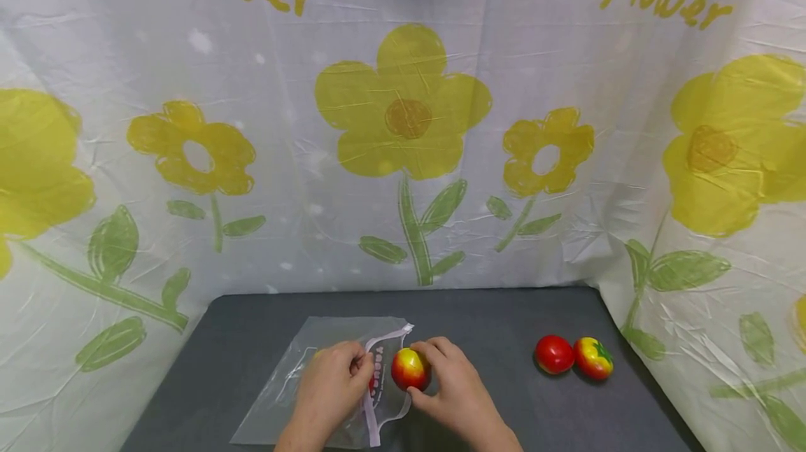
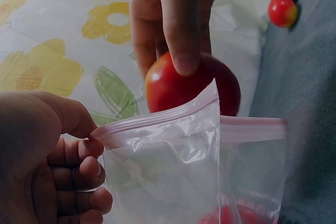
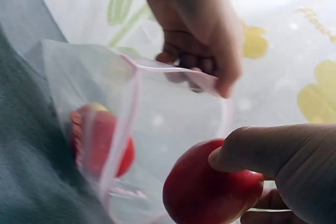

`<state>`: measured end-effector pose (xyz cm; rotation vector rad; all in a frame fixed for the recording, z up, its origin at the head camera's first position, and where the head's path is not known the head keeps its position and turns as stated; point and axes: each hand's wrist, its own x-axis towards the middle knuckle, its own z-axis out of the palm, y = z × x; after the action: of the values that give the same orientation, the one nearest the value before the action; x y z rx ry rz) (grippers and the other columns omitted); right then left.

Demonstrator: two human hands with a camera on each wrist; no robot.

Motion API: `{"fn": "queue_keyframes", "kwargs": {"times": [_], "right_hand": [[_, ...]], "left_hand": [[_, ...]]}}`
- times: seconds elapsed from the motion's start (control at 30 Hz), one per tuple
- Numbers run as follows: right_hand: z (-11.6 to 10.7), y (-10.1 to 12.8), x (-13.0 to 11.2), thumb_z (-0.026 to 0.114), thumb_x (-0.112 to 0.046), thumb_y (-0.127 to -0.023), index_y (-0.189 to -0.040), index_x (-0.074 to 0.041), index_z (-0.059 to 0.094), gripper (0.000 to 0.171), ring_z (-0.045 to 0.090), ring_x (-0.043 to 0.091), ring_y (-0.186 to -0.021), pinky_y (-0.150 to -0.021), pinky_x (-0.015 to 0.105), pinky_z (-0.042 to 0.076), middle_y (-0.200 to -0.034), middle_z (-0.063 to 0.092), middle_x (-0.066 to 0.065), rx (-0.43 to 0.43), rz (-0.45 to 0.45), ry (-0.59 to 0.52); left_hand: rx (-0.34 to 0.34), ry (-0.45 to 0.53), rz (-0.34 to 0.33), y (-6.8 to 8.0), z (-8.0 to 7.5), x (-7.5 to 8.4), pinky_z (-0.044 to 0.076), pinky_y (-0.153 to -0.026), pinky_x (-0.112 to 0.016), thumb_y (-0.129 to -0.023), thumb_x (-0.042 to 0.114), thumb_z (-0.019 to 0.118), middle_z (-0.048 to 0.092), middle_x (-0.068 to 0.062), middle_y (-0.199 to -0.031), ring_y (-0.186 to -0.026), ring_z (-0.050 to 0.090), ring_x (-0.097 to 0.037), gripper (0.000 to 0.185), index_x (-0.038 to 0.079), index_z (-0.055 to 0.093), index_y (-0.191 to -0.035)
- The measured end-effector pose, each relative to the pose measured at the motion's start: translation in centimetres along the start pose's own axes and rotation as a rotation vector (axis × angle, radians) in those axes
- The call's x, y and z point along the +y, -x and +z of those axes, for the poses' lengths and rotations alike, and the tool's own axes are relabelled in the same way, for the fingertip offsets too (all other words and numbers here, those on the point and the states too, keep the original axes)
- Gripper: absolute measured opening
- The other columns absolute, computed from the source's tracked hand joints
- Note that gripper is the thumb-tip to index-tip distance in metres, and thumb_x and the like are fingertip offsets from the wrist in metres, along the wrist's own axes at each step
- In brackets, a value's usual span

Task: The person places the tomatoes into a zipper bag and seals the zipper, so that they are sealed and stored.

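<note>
My left hand pinches the pink zip edge of a clear zip bag, and the bag's mouth gapes open toward the right. In the left wrist view, the thumb and forefinger grip the corner of the bag's rim. My right hand holds a glossy round red-and-yellow fruit between thumb and fingers, right at the bag's mouth. Inside the bag lies another red fruit with a bit of yellow, seen through the plastic in the right wrist view.
On the right of the dark table, a red fruit sits beside a red-and-yellow fruit with a green top. A white curtain printed with yellow flowers surrounds the table at the back and sides.
</note>
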<state>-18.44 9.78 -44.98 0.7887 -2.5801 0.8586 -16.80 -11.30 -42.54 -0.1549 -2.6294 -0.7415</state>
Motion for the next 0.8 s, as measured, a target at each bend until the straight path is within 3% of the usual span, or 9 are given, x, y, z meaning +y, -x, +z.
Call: {"fn": "queue_keyframes", "kwargs": {"times": [0.4,0.6,0.8], "right_hand": [[3.0,-0.7,-0.7,0.080,-0.030,-0.072,-0.116,-0.016,0.060,0.051,0.051,0.003,-0.083,-0.076,0.024,0.048,-0.102,0.053,-0.008,-0.156,-0.040,-0.052],[4.1,-1.1,-1.0,0.081,-0.029,-0.071,-0.116,-0.015,0.061,0.052,0.050,0.003,-0.083,-0.074,0.023,0.048,-0.102,0.053,-0.008,-0.196,-0.056,-0.030],[5.0,-1.6,-1.4,0.081,-0.029,-0.070,-0.116,-0.016,0.061,0.052,0.052,0.003,-0.083,-0.073,0.023,0.047,-0.105,0.054,-0.008,-0.201,-0.080,0.025]], "left_hand": [[-0.020,0.021,-0.006,0.0,-0.1,0.1,0.029,-0.045,-0.022,-0.080,0.023,0.066,0.037,0.013,-0.053,-0.047,0.035,-0.005,0.030,0.025,0.047,-0.057],[-0.004,0.016,0.019,0.2,0.0,0.1,0.029,-0.045,-0.022,-0.079,0.023,0.067,0.036,0.015,-0.054,-0.048,0.035,-0.004,0.031,0.025,0.046,-0.057],[-0.063,0.013,-0.015,0.2,-0.1,0.4,0.029,-0.044,-0.023,-0.081,0.025,0.065,0.037,0.013,-0.056,-0.048,0.035,-0.004,0.031,0.025,0.044,-0.058]]}}
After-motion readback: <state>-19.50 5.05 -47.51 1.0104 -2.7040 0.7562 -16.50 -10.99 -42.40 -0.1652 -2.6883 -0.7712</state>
